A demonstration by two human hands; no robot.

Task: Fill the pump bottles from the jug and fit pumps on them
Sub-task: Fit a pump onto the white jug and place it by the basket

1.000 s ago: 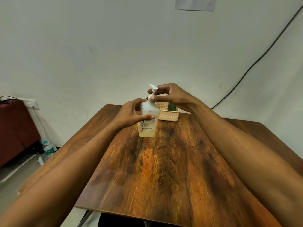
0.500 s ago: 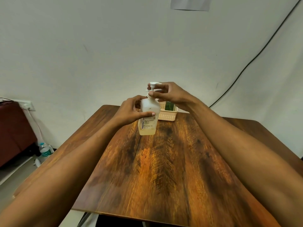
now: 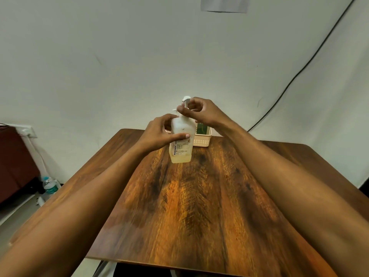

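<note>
Bottle (image 3: 180,145) upright on table (image 3: 199,206), near basket (image 3: 202,140). Left hand (image 3: 159,134) grips bottle body; right hand (image 3: 199,114) pinches pump (image 3: 186,99) at neck. Judgement: brace bottle firm, twist collar square, no squeezing, avoid cross-threading.

On the worktop (image 3: 199,206) the pump bottle (image 3: 181,145) stands before the basket (image 3: 202,139) at the far edge, while a water bottle (image 3: 50,186) sits on the floor (image 3: 14,214), left.
</note>
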